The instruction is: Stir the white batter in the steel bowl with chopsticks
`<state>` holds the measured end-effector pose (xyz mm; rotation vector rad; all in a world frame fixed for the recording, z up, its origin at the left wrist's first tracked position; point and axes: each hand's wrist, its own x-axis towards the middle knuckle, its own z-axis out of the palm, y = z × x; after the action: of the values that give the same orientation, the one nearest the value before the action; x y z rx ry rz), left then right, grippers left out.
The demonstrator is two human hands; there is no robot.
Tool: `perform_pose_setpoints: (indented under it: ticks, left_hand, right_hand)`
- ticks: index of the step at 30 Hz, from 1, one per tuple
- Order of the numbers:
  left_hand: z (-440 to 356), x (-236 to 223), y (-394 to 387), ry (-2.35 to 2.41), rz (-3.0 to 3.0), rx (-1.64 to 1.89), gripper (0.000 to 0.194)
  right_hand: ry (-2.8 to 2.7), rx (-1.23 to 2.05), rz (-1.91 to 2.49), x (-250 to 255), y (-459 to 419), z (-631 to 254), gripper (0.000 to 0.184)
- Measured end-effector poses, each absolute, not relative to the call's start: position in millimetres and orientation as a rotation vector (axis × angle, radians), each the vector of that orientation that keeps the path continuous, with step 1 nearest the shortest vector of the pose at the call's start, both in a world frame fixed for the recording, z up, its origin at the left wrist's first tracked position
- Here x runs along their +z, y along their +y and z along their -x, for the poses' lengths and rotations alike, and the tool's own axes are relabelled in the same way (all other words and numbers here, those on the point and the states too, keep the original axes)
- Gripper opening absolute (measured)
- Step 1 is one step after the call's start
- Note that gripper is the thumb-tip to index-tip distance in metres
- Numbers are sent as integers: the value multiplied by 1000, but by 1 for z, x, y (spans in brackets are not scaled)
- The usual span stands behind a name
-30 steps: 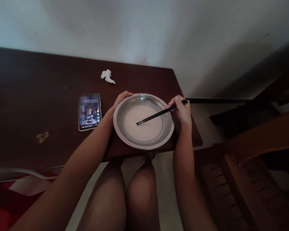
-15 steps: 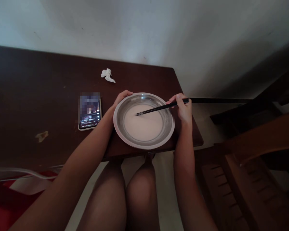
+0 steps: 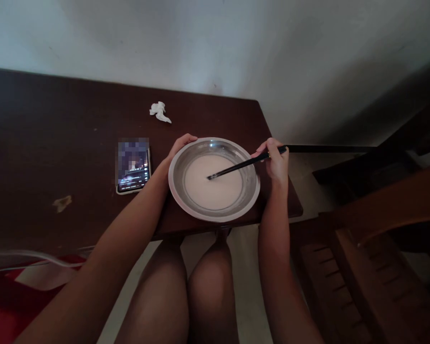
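A wide metal bowl (image 3: 179, 191) with a white liquid (image 3: 215, 191) in it stands near the front right corner of a dark wooden table (image 3: 57, 143). My left hand (image 3: 179, 143) grips the bowl's far left rim. My right hand (image 3: 275, 160) is closed around a pair of dark chopsticks (image 3: 240, 166) at the bowl's right side. The chopstick tips dip into the liquid near its middle.
A phone (image 3: 133, 167) with a lit screen lies left of the bowl. A crumpled white tissue (image 3: 159, 111) sits farther back. A wooden chair (image 3: 372, 239) stands to the right, off the table's edge. My knees are below the table front.
The chopstick tips have swung around in the liquid, from the near middle to the far left and back toward the middle. My left hand stayed on the rim.
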<state>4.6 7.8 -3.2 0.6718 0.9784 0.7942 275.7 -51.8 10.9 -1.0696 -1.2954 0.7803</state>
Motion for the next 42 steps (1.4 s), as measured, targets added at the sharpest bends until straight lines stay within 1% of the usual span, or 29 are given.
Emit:
perform_pose_setpoints:
  ticks: [3, 6, 9, 12, 15, 17, 20, 25, 27, 30, 33, 36, 38, 42]
  left_hand:
    - [-5, -4, 8, 986, -686, 797, 18]
    - [-5, -3, 8, 996, -697, 807, 15]
    - [-6, 0, 6, 1003, -671, 794, 21]
    - [-7, 3, 3, 991, -632, 783, 27]
    - [-7, 5, 1, 964, -609, 780, 30]
    - [-7, 5, 1, 965, -606, 782, 31]
    - [-6, 6, 1, 975, -606, 789, 33]
    - [-6, 5, 1, 959, -593, 793, 30]
    - [-7, 4, 2, 959, -600, 792, 29]
    - [-7, 2, 3, 983, -624, 804, 26]
    - [-8, 1, 3, 987, -649, 813, 24]
    - [-8, 2, 4, 976, -648, 809, 26]
    - [-8, 3, 5, 984, -629, 803, 30]
    - [-7, 2, 6, 975, -625, 792, 32]
  right_hand:
    - [-1390, 858, 1079, 10, -52, -276, 47]
    - [-1375, 807, 1076, 9, -52, -275, 46]
    - [-1300, 727, 1093, 10, -51, -276, 49]
    - [-1341, 794, 1088, 10, -52, -276, 49]
    - [-1402, 860, 1052, 10, -52, -275, 45]
    - [-1369, 808, 1051, 11, -52, -275, 44]
    - [-1294, 723, 1075, 12, -52, -276, 47]
    - [-1375, 836, 1041, 11, -54, -276, 45]
    - [-1383, 815, 1042, 11, -54, -276, 43]
    - [-1297, 729, 1039, 10, -52, -278, 46]
    - [-1276, 763, 1011, 10, -52, -278, 48]
    - [-1371, 854, 1000, 9, -52, -277, 43]
    - [-1390, 832, 994, 9, -52, -276, 41]
    - [-1296, 737, 1028, 10, -52, -277, 46]
